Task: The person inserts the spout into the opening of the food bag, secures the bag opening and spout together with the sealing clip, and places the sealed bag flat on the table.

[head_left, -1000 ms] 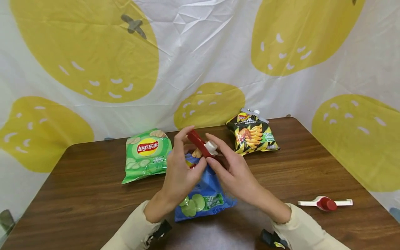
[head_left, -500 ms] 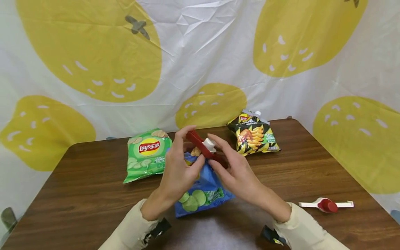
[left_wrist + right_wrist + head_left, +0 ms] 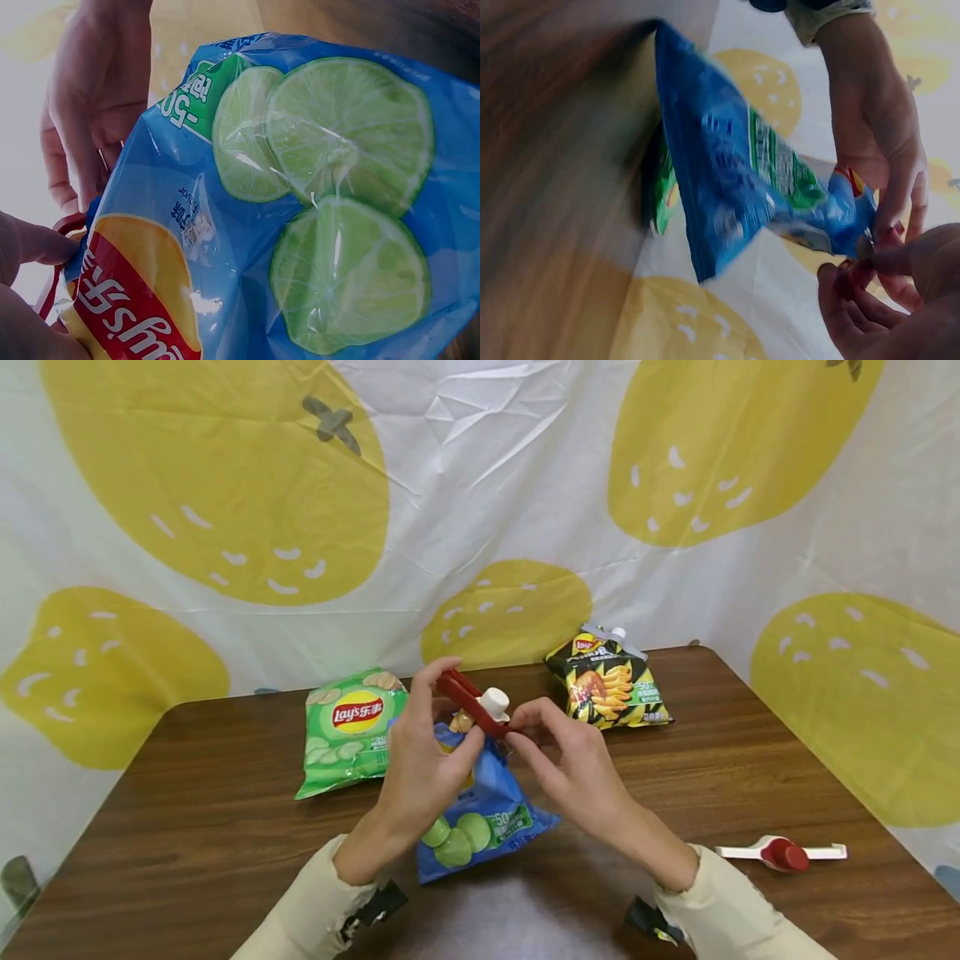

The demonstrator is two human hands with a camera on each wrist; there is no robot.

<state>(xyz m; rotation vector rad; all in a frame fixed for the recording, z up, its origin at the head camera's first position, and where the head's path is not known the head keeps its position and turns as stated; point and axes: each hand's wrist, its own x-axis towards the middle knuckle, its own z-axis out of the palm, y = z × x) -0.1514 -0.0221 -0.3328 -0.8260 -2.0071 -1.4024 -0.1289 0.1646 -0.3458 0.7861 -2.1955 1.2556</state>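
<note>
A blue Lay's chip bag (image 3: pixel 480 827) with lime slices on it hangs tilted between both hands, over the table. Across its top edge sits a red sealing clip (image 3: pixel 467 695) with a white spout cap (image 3: pixel 492 702). The left hand (image 3: pixel 420 777) grips the clip's left part, index finger behind and thumb in front at the bag's top. At the clip's right end, the right hand (image 3: pixel 581 768) pinches with thumb and index finger. In the right wrist view the blue bag (image 3: pixel 727 180) narrows towards the hands, its top partly hidden by the fingers (image 3: pixel 896 262).
A green chip bag (image 3: pixel 352 735) lies behind the left hand. Further back right stands a black chip bag (image 3: pixel 611 689) with a grey clip (image 3: pixel 615 639) on its top. A white clip with a red cap (image 3: pixel 787 853) lies on the wooden table (image 3: pixel 225 793) at right. A patterned cloth (image 3: pixel 487 485) hangs behind.
The right index finger, stretched beside the white cap before, has drawn back and curled to the clip's right end. Clip, bag and left hand have shifted slightly left.
</note>
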